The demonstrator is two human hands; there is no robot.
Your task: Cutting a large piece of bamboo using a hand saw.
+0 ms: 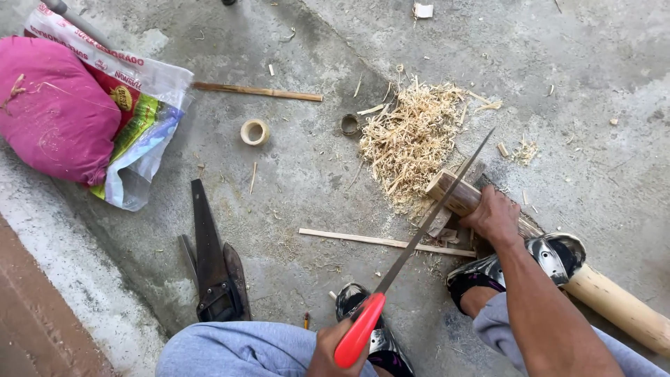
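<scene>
Bamboo pole [614, 297]: lies on the concrete floor [314, 181], running from 4 o'clock up to the frame centre; its cut end [447, 190] is just beside the shavings.
Handling: judged stiff, round and smooth, likely to roll; hollow wall may split near the cut end. Best held close behind the cut.
Right hand [497, 218]: fingers clamped over the pole just behind the cut end.
Right foot [551, 257]: sandal rests against the pole, pinning it.
Saw [433, 213]: thin blade slants across the cut end toward 1 o'clock.
Left hand [335, 348]: fingers closed round the red handle [357, 338] at 6 o'clock.
Shavings pile [408, 139]: at 12 o'clock from the cut.
Thin strip [387, 242]: on the floor at 9 o'clock.
Sheathed blade [213, 262]: well apart at 9 o'clock.
Bamboo ring [255, 132]: at 10 o'clock.
</scene>
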